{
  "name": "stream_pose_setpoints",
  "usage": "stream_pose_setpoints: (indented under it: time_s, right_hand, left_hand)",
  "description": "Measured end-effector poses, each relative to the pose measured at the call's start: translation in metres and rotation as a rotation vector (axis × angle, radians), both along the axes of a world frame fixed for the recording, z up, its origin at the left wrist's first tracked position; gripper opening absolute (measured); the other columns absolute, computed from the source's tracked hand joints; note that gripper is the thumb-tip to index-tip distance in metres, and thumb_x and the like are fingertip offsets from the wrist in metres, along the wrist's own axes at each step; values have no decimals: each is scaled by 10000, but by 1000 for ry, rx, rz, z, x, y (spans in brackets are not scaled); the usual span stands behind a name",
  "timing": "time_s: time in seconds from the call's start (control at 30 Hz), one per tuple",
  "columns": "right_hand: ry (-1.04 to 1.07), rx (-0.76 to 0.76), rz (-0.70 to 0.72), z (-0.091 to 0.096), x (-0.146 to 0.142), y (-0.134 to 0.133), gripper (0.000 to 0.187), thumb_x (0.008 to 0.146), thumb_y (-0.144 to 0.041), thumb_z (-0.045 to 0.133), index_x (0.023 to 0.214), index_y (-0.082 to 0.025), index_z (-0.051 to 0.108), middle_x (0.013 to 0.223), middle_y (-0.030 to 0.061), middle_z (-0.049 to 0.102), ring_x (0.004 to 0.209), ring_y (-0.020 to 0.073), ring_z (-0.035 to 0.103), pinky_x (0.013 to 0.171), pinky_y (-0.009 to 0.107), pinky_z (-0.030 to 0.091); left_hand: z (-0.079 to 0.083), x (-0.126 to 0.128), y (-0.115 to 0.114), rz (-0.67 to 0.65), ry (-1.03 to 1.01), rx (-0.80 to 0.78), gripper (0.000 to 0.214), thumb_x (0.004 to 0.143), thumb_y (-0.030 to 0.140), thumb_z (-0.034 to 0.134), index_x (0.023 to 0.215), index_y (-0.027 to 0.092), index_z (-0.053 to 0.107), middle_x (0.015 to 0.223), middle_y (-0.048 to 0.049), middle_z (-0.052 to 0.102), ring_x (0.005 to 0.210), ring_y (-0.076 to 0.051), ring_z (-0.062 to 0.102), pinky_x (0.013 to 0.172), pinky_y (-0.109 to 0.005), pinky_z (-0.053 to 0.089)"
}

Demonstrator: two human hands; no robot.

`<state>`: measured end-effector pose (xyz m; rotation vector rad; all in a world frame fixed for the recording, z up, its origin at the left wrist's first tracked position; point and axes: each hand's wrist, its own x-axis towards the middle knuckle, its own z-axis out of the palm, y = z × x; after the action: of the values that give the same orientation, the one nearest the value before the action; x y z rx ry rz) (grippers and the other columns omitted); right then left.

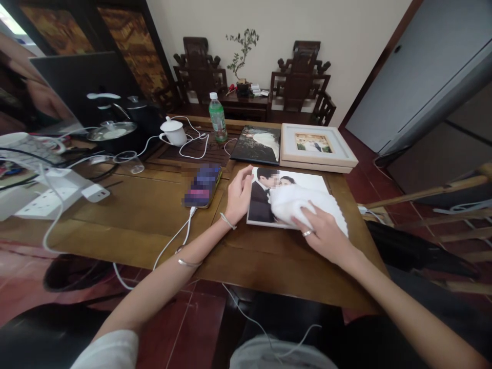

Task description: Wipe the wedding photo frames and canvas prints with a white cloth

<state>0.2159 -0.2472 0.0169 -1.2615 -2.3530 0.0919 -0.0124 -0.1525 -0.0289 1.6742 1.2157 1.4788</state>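
A wedding photo panel (260, 206) lies flat on the wooden table, showing two people against a white background. My left hand (239, 193) rests along its left edge, fingers stretched forward and touching the side. In my right hand (321, 230), which wears a ring, a white cloth (300, 202) is bunched and pressed on the panel. The cloth spreads over the panel's right part and hides much of the picture. Just left of my left hand lies a phone (202, 187) with a white cable plugged in; its screen is blurred out.
Behind the panel lie a dark photo panel (255, 144) and a framed photo (319, 143) on a pale box. A green-labelled bottle (218, 119) and a white lidded cup (173, 131) stand farther back. Power strips (49, 197) and cables spread leftward. Another person's arm (48, 100) shows beside a laptop (90, 84).
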Motion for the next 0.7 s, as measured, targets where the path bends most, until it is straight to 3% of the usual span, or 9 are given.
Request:
stream_pose_setpoints:
  time_s: [0.13,0.23,0.3,0.5,0.6,0.7]
  right_hand:
    - [-57,-1,-15,7,-3,-2,300,972,-383,474,1106,-177,646,1187,201,665,1242,377,553,1038,631,420]
    - [-155,66,102,8,-28,-10,291,887,-389,633,1101,-201,688,1480,185,491,1415,440,349,1089,748,282]
    - [-211,139,143,4,-47,-12,227,855,-299,682,1068,-231,718,1548,144,418,1428,455,318,1076,779,267]
    - [-187,429,72,-17,-68,-6,156,919,-226,618,1050,-261,696,1441,81,563,1393,357,423,1062,677,415]
    - [-19,546,124,-12,-58,-9,147,940,-205,572,1050,-223,668,1348,93,640,1368,312,468,1056,584,479]
    - [197,510,141,1,-37,-16,257,949,-173,497,1165,-198,633,1305,114,665,1324,273,525,1059,522,501]
  left_hand:
    - [8,-2,-2,30,-131,-10,432,1035,510,310,1382,274,410,1536,-105,415,1301,-303,561,732,-315,657]
    - [14,-4,-6,44,-141,20,466,1037,549,219,1413,309,355,1573,-85,352,1323,-320,539,709,-322,671]
    - [17,-4,-11,42,-175,44,477,1031,566,196,1415,319,336,1579,-87,336,1322,-337,537,700,-351,676]
    - [20,0,-19,-4,-399,142,408,1013,556,338,1339,314,373,1552,-111,338,1300,-337,554,663,-317,667]
    - [20,3,-20,-52,-480,212,395,990,581,406,1291,326,422,1517,-91,367,1298,-340,550,632,-284,658]
    - [19,6,-21,-84,-509,225,382,974,582,445,1265,334,454,1450,-86,412,1277,-318,556,583,-243,642]
